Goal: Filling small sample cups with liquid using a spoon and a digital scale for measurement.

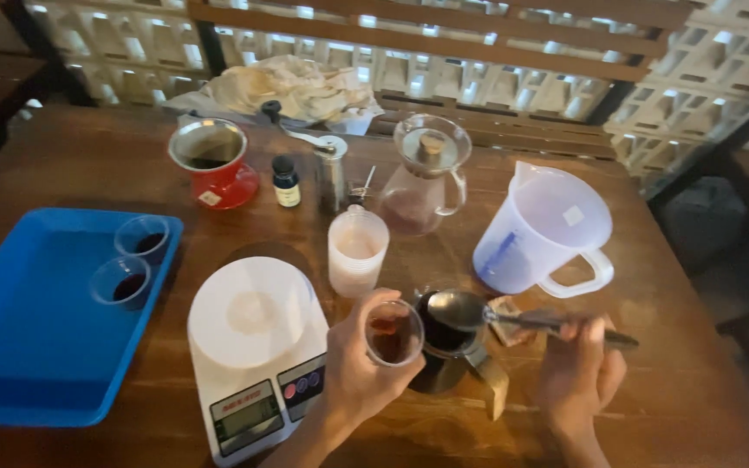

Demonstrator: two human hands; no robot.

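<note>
Two hands share our work: our left hand (359, 368) has its fingers closed around a small clear cup (393, 333) tilted beside the dark metal pot (444, 347), while our right hand (578, 368) grips a spoon (465, 309) over that pot; a white scale (253, 347) sits just left on the counter (678, 390)

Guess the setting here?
Likely a home or café coffee-tasting table: wooden table with a kitchen scale, red dripper, glass carafe, and left hand holding a small sample cup.
</note>
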